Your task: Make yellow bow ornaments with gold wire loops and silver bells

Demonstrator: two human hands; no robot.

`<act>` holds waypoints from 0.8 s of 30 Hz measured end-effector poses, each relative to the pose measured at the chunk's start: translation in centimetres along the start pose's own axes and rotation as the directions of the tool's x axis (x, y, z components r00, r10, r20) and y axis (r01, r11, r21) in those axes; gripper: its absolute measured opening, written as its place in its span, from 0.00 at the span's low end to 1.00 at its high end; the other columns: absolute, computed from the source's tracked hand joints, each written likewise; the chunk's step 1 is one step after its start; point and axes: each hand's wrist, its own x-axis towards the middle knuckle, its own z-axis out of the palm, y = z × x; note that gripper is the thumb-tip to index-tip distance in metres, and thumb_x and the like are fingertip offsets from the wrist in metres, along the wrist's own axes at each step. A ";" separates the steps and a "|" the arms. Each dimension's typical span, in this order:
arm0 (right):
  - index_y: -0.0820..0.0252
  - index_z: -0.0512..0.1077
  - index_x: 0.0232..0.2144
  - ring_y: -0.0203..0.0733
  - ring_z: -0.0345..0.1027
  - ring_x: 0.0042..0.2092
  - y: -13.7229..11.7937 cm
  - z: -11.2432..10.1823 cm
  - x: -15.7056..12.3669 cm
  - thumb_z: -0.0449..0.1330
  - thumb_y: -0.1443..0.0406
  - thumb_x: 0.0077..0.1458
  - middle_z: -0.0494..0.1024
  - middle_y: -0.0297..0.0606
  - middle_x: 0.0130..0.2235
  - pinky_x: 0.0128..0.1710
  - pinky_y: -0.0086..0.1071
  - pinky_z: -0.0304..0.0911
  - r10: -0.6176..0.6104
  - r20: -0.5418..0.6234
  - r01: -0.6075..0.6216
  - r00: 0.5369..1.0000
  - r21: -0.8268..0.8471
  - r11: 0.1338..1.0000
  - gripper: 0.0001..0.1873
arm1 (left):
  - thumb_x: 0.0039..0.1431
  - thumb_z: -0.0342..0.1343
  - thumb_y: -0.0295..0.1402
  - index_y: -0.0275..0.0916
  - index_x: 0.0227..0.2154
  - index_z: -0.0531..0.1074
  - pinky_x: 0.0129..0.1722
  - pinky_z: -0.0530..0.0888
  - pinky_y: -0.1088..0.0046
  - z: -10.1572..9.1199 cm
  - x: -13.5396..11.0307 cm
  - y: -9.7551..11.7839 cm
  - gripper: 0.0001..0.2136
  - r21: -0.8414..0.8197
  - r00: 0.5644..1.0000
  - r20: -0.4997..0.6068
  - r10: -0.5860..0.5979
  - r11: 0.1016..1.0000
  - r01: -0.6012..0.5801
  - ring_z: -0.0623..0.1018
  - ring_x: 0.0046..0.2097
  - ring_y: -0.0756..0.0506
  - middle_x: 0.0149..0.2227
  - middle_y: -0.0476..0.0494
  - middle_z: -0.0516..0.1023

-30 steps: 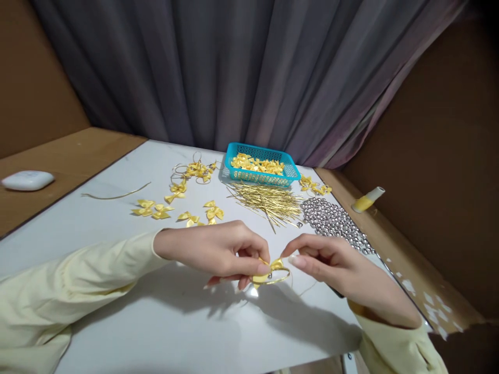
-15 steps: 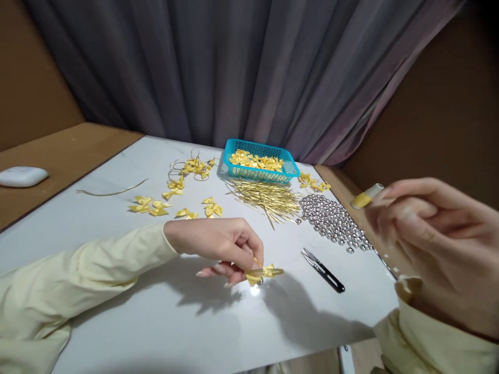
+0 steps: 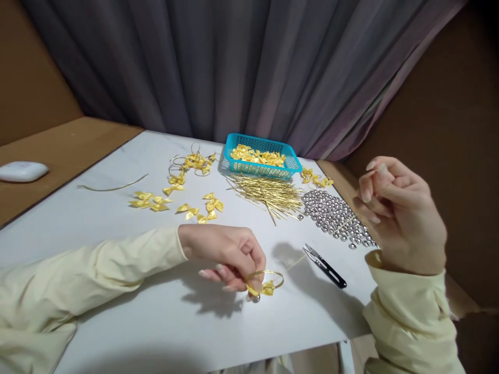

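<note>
in the head view we sit at a white table (image 3: 234, 335), with wooden boards (image 3: 78, 143) along its left and right sides, brown walls (image 3: 440, 114) on both flanks and a grey-purple curtain (image 3: 218, 67) hanging behind. a glare spot lies on the tabletop near the work.

our left hand (image 3: 230, 254) reaches in low over the front of the table, palm down, thumb and forefinger pinched on a hoop (image 3: 271, 271), the other fingers spread loosely below. the hoop is held just above the tabletop, a bow (image 3: 267, 287) on its near side and a bead (image 3: 255, 298) beside the fingertips. our right hand (image 3: 407, 208) is raised well apart from it, wrist bent up, thumb and fingertips closed on a pale thread (image 3: 345, 225) that slants up from the table's middle (its very end is too fine for us to see).

we count one basket (image 3: 290, 172) with bows heaped in it, one pair of snips (image 3: 325, 267), one loose wire (image 3: 113, 187), one white case (image 3: 23, 171), one pile of gold sticks (image 3: 268, 196) and one spread of silver beads (image 3: 329, 213). three groups of loose bows (image 3: 148, 201) lie to the left, overlapping too much to number singly. two clusters of decorated loops (image 3: 198, 165) flank the basket.
</note>
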 end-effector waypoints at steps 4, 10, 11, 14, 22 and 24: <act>0.60 0.68 0.30 0.24 0.35 0.14 0.4 0.3 0.2 0.55 0.71 0.55 0.66 0.28 0.18 0.12 0.24 0.35 0.010 0.024 -0.011 1.000 0.007 1.000 0.03 | 0.51 0.59 0.31 0.34 0.21 0.71 0.05 0.58 0.86 0.1 0.3 -0.3 0.07 -0.013 0.998 0.052 -0.026 1.000 0.027 0.56 0.11 0.56 0.14 0.51 0.67; 0.59 0.67 0.31 0.24 0.34 0.14 0.7 0.1 0.5 0.55 0.69 0.55 0.65 0.27 0.18 0.12 0.25 0.35 0.032 0.042 -0.032 0.999 -0.006 0.999 0.02 | 0.51 0.59 0.32 0.35 0.21 0.69 0.05 0.60 0.85 0.2 0.3 -0.2 0.08 0.009 0.996 0.080 -0.036 0.999 0.036 0.57 0.11 0.56 0.14 0.52 0.67; 0.59 0.67 0.31 0.24 0.34 0.15 0.7 0.0 0.5 0.56 0.69 0.54 0.65 0.27 0.18 0.13 0.25 0.35 0.035 0.041 -0.035 0.999 -0.014 0.999 0.01 | 0.51 0.59 0.32 0.35 0.21 0.69 0.05 0.59 0.85 0.2 0.2 -0.1 0.08 0.017 0.997 0.069 -0.035 0.999 0.034 0.57 0.11 0.56 0.14 0.52 0.67; 0.57 0.66 0.33 0.25 0.37 0.16 0.9 -0.2 0.2 0.57 0.68 0.55 0.65 0.27 0.19 0.15 0.25 0.36 0.053 0.052 -0.051 0.997 -0.051 0.997 0.02 | 0.51 0.57 0.30 0.35 0.22 0.69 0.06 0.59 0.86 0.4 0.1 0.2 0.06 0.074 1.000 -0.019 -0.017 0.997 0.019 0.57 0.12 0.56 0.15 0.52 0.67; 0.59 0.66 0.35 0.28 0.53 0.21 2.4 2.6 -2.7 0.59 0.57 0.52 0.65 0.29 0.23 0.17 0.23 0.47 0.383 0.471 -0.119 0.794 -0.499 0.859 0.12 | 0.52 0.52 0.30 0.36 0.24 0.66 0.11 0.61 0.86 2.2 -0.9 1.8 0.05 0.403 0.948 -0.315 0.034 0.909 0.101 0.62 0.14 0.56 0.18 0.52 0.69; 0.59 0.68 0.34 0.26 0.50 0.19 2.7 3.2 -3.2 0.60 0.57 0.52 0.68 0.29 0.26 0.16 0.23 0.45 0.436 0.528 -0.076 0.729 -0.572 0.817 0.12 | 0.54 0.50 0.31 0.36 0.24 0.66 0.11 0.61 0.86 2.6 -1.1 2.1 0.06 0.470 0.928 -0.364 0.082 0.876 0.107 0.62 0.14 0.56 0.18 0.52 0.69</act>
